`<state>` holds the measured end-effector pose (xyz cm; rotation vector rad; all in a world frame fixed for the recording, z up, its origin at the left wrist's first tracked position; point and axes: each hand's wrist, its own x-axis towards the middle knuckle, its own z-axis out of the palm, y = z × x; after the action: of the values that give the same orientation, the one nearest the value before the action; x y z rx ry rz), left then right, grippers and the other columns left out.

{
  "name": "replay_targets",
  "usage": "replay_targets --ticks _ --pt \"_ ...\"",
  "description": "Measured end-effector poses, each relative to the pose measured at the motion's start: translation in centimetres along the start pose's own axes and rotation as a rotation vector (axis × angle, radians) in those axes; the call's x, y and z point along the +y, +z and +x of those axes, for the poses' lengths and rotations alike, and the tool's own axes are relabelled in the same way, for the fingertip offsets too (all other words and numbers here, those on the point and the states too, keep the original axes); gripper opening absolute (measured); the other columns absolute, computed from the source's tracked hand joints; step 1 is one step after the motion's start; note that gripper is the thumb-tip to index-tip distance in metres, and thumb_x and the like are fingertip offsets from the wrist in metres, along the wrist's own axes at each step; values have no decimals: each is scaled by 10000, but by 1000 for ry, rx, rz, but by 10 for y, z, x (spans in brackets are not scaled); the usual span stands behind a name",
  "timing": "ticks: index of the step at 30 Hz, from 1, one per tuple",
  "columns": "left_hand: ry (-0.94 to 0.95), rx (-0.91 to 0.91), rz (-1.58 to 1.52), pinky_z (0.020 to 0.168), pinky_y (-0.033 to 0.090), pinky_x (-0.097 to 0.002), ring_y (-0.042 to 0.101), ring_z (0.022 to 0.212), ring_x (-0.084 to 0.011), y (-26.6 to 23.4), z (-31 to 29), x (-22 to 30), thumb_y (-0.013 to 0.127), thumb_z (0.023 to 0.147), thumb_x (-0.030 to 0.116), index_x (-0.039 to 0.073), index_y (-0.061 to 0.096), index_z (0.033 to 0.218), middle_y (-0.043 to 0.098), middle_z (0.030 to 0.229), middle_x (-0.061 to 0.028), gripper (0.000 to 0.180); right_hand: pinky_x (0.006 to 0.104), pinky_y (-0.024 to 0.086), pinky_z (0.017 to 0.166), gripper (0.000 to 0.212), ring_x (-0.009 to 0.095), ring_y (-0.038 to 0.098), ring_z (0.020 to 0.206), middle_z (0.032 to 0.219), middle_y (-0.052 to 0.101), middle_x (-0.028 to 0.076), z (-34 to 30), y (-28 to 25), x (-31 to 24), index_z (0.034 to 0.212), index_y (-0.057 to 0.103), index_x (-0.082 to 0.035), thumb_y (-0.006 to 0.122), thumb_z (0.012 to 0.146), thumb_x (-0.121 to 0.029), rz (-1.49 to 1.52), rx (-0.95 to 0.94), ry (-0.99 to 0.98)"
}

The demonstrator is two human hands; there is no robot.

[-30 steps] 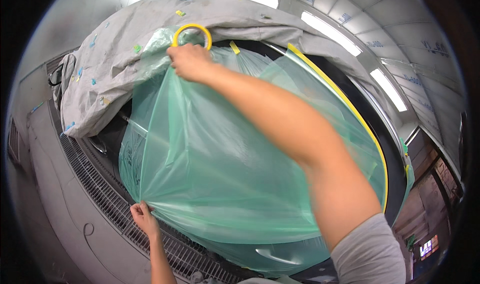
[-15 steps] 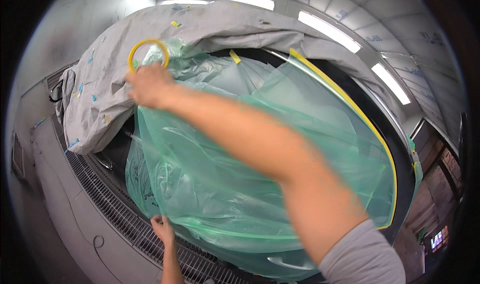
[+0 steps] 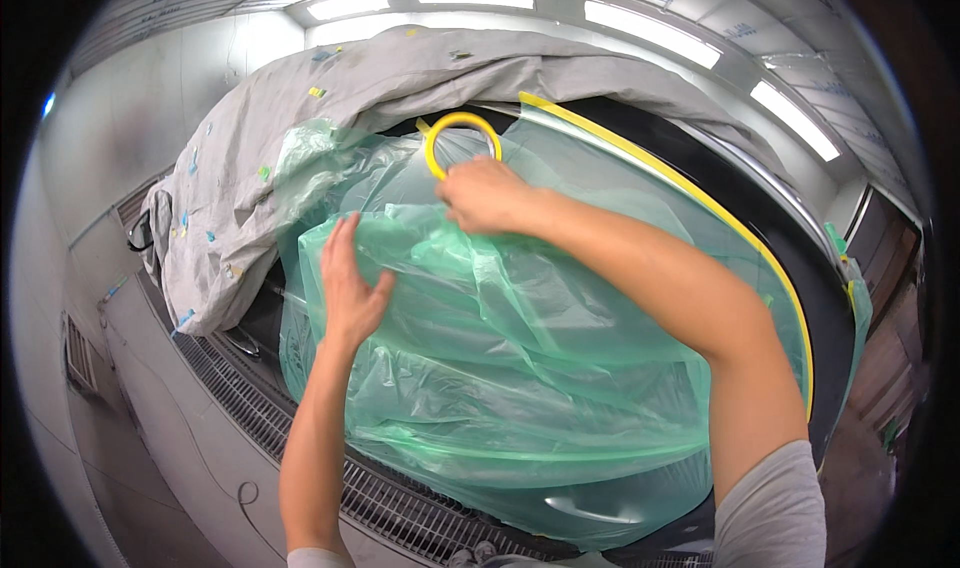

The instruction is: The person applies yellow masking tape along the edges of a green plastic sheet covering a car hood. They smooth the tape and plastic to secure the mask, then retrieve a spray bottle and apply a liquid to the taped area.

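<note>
Under the splayed left hand lies green film — right hand seemingly gripping tape

The left hand is held with its fingers pointed upward and thumb spread toward the right, above a steeply raised left forearm, while the right arm is bent at the elbow and extended leftward, the right hand being curled in a grip

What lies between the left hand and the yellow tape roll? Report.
In the head view, wrinkled green film lies between the left hand and yellow tape roll.
</note>
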<state>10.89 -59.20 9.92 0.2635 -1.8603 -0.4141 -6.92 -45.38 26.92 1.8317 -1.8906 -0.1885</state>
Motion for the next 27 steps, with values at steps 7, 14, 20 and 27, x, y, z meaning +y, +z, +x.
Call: replay_targets --ticks 7,14,20,27 --pt "-104 -313 282 1088 469 -475 703 1124 -383 2 42 -2 937 730 246 3 594 1428 752 1127 -255 815 573 537 811 201 446 701 940 954 712 212 3 -60 59 1021 680 -62 711 969 -254 73 608 227" --pt "-256 -343 88 723 565 -427 724 681 -280 -36 79 -49 937 777 319 -64 778 929 743 734 -168 442 546 538 830 150 412 721 966 998 734 214 16 -83 103 1049 701 -62 663 957 -174 -60 765 304" --pt "-396 -483 -244 653 539 -321 661 662 -124 -50 92 -113 889 849 172 -52 778 956 754 785 -61 272 552 486 803 160 441 663 969 984 698 212 22 -77 169 1063 615 -86 628 1031 -242 -90 693 495" --pt "-406 -505 -499 642 530 -298 647 685 -95 -62 97 -197 873 859 67 -47 776 962 745 805 -31 181 502 477 792 235 417 645 914 911 668 199 6 -89 193 1004 625 -34 659 1033 -265 -89 692 634"
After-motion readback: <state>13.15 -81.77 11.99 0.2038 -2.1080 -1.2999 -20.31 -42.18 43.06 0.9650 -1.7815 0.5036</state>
